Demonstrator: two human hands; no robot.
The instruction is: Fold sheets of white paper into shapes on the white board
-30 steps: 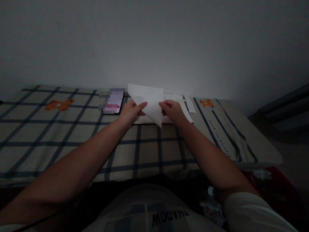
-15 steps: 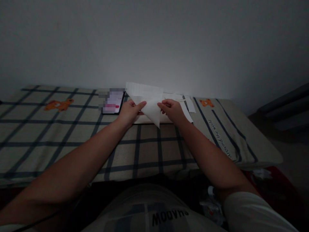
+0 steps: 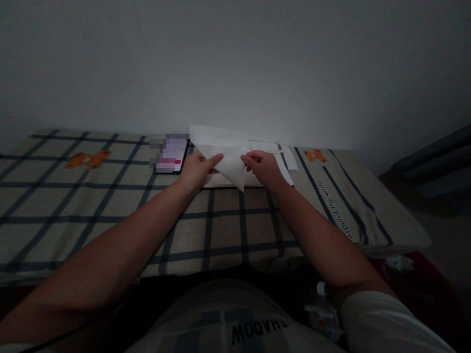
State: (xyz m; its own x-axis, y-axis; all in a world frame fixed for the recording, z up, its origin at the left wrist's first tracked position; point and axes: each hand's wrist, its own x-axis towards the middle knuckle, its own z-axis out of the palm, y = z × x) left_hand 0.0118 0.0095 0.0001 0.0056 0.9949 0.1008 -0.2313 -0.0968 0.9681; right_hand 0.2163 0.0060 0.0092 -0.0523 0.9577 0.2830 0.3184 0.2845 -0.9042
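Both hands hold a thin white sheet of paper (image 3: 231, 164), partly folded so that one corner points down toward me. My left hand (image 3: 198, 169) grips its left side, thumb on top and fingers curled beneath. On the right edge, my right hand (image 3: 259, 164) pinches the sheet between thumb and fingertips. Under the paper lies a flat white pad or book (image 3: 221, 182), mostly covered by the sheet and hands. Loose white papers (image 3: 289, 157) lie beyond my right hand.
A phone with a lit, partly blurred screen (image 3: 171, 154) lies left of my left hand. A checked cloth (image 3: 110, 196) with orange bear prints covers the table, which meets a plain wall (image 3: 235, 63). A clear plastic bottle (image 3: 322, 311) is below the table edge at right.
The sheet's lower corner has risen slightly, and its upper left corner has shifted a little left. Both hands keep their grip in nearly the same place.
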